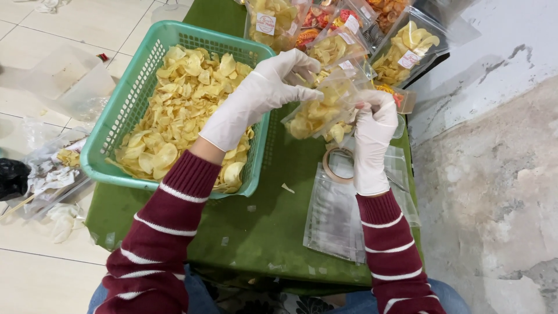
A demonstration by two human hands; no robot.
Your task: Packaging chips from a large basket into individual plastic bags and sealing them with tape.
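Fingers of the gloved left hand are pinching the mouth of a clear chip bag, while the right hand is clamping its lower edge, holding it above the green bench beside the teal basket. Judged light, limp, slippery and fragile; its top seam is offering the safest grip.
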